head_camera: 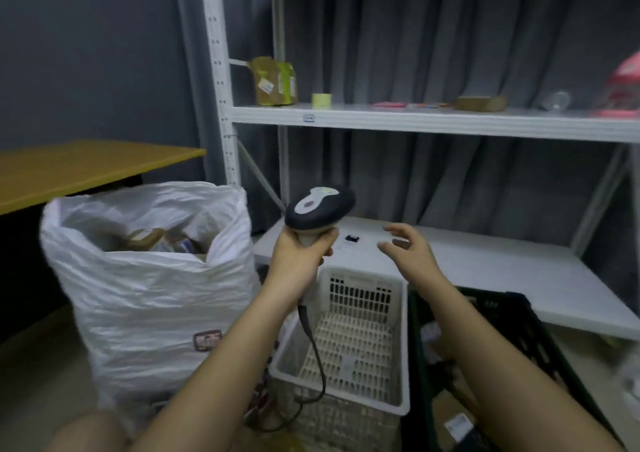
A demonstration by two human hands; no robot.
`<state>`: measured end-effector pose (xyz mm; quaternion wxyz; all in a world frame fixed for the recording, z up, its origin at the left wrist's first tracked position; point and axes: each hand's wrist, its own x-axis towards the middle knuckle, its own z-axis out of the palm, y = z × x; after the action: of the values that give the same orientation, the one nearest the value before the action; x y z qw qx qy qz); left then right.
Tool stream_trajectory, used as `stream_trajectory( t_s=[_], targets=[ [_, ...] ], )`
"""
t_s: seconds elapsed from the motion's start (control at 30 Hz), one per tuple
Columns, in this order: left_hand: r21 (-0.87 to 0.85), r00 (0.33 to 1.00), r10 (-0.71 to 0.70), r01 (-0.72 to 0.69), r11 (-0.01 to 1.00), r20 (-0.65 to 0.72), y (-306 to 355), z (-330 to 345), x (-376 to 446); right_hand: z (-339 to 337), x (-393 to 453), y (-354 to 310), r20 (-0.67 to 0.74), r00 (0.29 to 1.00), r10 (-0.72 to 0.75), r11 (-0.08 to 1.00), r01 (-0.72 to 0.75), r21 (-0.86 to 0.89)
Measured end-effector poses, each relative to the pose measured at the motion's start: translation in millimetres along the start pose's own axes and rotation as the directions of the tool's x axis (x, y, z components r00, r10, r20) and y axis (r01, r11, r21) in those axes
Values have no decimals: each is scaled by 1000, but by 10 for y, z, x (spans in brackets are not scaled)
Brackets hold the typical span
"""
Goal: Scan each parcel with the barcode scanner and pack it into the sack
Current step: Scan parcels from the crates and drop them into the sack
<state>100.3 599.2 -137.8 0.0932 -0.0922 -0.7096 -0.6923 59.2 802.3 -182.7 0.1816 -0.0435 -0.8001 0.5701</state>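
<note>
1. Head view: the left hand (299, 256) has its grip clenched around the handle of the barcode scanner (318, 211), held upright above the white basket (401, 347).
2. The right hand (407, 247) hovers released, fingers spread, grasping nothing.
3. The white sack (138, 296) stands left, parcels (156, 240) inside.

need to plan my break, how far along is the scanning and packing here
Partly done, it seems. The white sack already holds several parcels. In hand: the left hand grips the barcode scanner; the right hand is open and empty over the lower shelf. The white basket looks empty. Left: parcels in the dark crate, perhaps also the brown parcel on the upper shelf.
</note>
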Motion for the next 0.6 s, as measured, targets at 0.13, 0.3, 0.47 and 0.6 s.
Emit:
stream_trajectory(
  t_s=[0.13,0.3,0.47,0.6],
  targets=[
    [-4,980,-90,92,996,176,-328,768,-70,-614,-185,768,-133,974,181,983,-181,18],
    [104,915,-216,192,976,341,-969,1567,-98,-1205,-467,1803,-213,893,397,917,-395,53],
    [163,859,-324,281,946,397,-1690,1977,-87,-1370,-598,2868,-182,756,628,773,-634,34],
    [258,788,-468,393,883,400,-2276,2026,-84,-1212,-644,3640,-90,634,768,629,-774,-78]
  ],
)
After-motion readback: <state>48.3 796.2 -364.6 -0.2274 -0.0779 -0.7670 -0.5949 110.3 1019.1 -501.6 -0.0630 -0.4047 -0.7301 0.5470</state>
